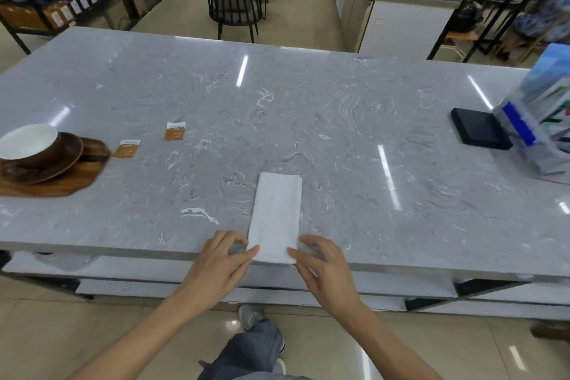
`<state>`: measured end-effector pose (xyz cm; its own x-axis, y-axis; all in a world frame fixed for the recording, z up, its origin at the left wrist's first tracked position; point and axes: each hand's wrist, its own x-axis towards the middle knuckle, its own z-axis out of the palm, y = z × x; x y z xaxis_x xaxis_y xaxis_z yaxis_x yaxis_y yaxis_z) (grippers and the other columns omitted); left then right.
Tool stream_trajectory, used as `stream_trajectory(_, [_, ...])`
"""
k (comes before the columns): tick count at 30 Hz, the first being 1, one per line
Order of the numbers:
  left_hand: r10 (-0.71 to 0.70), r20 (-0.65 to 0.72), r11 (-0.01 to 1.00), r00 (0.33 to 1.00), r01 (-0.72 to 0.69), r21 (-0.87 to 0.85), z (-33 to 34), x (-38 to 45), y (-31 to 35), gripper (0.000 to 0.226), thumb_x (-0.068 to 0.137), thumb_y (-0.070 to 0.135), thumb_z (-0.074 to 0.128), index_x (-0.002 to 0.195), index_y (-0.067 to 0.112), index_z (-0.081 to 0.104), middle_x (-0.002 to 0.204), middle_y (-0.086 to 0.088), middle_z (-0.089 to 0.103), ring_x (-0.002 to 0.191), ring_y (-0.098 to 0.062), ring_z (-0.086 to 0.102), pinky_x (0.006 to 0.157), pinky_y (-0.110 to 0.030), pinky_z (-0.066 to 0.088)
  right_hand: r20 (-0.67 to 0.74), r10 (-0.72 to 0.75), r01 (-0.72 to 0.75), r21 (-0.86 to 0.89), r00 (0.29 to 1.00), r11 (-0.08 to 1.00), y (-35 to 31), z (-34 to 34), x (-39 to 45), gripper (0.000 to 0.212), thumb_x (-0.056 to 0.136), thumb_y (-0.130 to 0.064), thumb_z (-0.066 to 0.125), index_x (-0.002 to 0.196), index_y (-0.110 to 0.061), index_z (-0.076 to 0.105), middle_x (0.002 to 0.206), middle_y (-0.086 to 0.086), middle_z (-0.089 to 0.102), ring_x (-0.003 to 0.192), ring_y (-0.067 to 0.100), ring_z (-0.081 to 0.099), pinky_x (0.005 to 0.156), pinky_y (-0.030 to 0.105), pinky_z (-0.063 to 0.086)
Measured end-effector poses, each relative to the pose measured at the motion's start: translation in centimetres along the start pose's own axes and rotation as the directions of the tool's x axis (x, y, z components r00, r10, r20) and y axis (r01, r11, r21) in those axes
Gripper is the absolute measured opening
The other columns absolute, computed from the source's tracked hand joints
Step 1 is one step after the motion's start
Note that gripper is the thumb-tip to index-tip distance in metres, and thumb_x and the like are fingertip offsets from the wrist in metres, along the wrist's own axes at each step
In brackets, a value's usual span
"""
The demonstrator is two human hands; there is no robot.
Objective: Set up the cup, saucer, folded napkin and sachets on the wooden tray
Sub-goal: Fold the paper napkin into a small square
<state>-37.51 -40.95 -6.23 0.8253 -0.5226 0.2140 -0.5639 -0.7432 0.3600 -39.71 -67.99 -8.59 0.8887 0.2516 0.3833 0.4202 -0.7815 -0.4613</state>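
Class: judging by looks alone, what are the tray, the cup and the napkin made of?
Tray: wood, grain visible, smooth brown finish. Cup: probably glazed ceramic, glossy white inside, brown outside. Napkin: soft and matte white with fold creases; cloth or thick paper, unclear which.

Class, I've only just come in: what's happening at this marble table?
A person is working on a white napkin at the near table edge, left hand and right hand each pinching a near corner. It is folded into a long strip. The cup and saucer already sit on the wooden tray; two sachets lie on the marble.
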Motion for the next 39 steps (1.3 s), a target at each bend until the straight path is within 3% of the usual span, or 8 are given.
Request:
stream_trajectory(4, [-0.07,0.006,0.988,0.998,0.07,-0.136,-0.2,-0.7,0.4,0.039,0.092,0.035,0.061,0.13,0.028,0.068,0.132,0.005,0.058,0.123,-0.012,0.045,0.095,-0.03,0.051,-0.013,0.014,-0.012,0.137,1.0,0.991,-0.9,-0.5,-0.6,0.028,0.091,-0.012,0.075,0.116,-0.025,0.076,0.132,0.002,0.063,0.113,0.016,0.061,0.087,0.026,0.056])
stream_trajectory(8, [-0.11,0.038,0.961,0.993,0.116,-0.251,-0.6,-0.1,0.5,0.059,0.081,0.005,0.078,0.136,0.022,0.064,0.142,0.01,0.056,0.132,-0.014,0.044,0.111,-0.031,0.04,-0.013,0.003,0.0,0.217,1.0,0.976,-1.8,-1.4,-1.3,0.028,0.092,-0.01,0.073,0.117,-0.024,0.075,0.131,-0.006,0.065,0.118,0.009,0.06,0.094,0.018,0.051])
stream_trajectory(15, [-0.225,0.002,0.833,0.974,0.193,-0.519,-1.5,1.2,1.5,0.04,0.081,-0.002,0.08,0.112,0.023,0.078,0.116,0.009,0.072,0.118,0.0,0.058,0.104,-0.015,0.045,-0.027,0.126,-0.11,0.332,0.992,0.937,-2.4,-4.0,-0.7,0.025,0.097,-0.019,0.068,0.12,-0.027,0.072,0.117,-0.02,0.069,0.113,0.01,0.061,0.086,0.031,0.057])
stream_trajectory(19, [-0.381,0.029,0.69,0.924,0.305,-0.656,-2.4,2.7,2.0,0.024,0.087,0.014,0.079,0.105,0.03,0.08,0.102,0.018,0.076,0.102,-0.001,0.069,0.092,-0.01,0.049,0.0,0.28,-0.246,0.48,0.96,0.842,-2.5,-5.4,2.1,0.023,0.098,-0.039,0.063,0.121,-0.04,0.068,0.113,-0.023,0.068,0.105,0.008,0.066,0.078,0.015,0.054])
stream_trajectory(26, [-0.543,0.126,0.503,0.83,0.442,-0.743,-1.6,8.0,0.6,0.013,0.095,0.022,0.069,0.104,0.016,0.078,0.097,0.002,0.081,0.094,-0.014,0.075,0.088,-0.034,0.059,0.059,0.531,-0.452,0.611,0.845,0.65,-0.6,-3.4,8.1,0.03,0.097,-0.035,0.068,0.125,-0.037,0.056,0.092,-0.009,0.076,0.092,0.0,0.071,0.071,0.01,0.053])
stream_trajectory(33, [-0.656,0.14,0.508,0.742,0.57,-0.645,1.2,9.7,-0.9,0.011,0.091,0.028,0.074,0.098,0.02,0.076,0.087,0.003,0.077,0.08,-0.015,0.073,0.076,-0.041,0.063,0.122,0.635,-0.608,0.471,0.763,0.639,1.4,0.2,9.3,0.038,0.101,-0.028,0.06,0.137,-0.022,0.049,0.087,-0.009,0.069,0.081,-0.006,0.066,0.065,0.008,0.051])
stream_trajectory(36, [-0.643,0.05,0.604,0.764,0.546,-0.58,1.7,10.0,-0.8,0.008,0.089,0.026,0.076,0.095,0.024,0.072,0.086,0.008,0.073,0.072,-0.01,0.069,0.066,-0.025,0.055,0.075,0.645,-0.612,0.413,0.761,0.674,1.5,0.5,9.1,0.037,0.1,-0.029,0.061,0.135,-0.021,0.051,0.083,-0.012,0.068,0.082,-0.006,0.065,0.065,0.009,0.05])
stream_trajectory(39, [-0.604,-0.009,0.682,0.797,0.511,-0.523,1.7,10.1,-0.5,0.017,0.09,0.025,0.075,0.107,0.021,0.071,0.094,0.007,0.071,0.074,-0.007,0.065,0.07,-0.028,0.053,0.052,0.645,-0.618,0.351,0.763,0.703,0.9,0.3,8.9,0.037,0.101,-0.029,0.06,0.136,-0.019,0.051,0.098,-0.009,0.067,0.086,0.0,0.065,0.076,0.024,0.058])
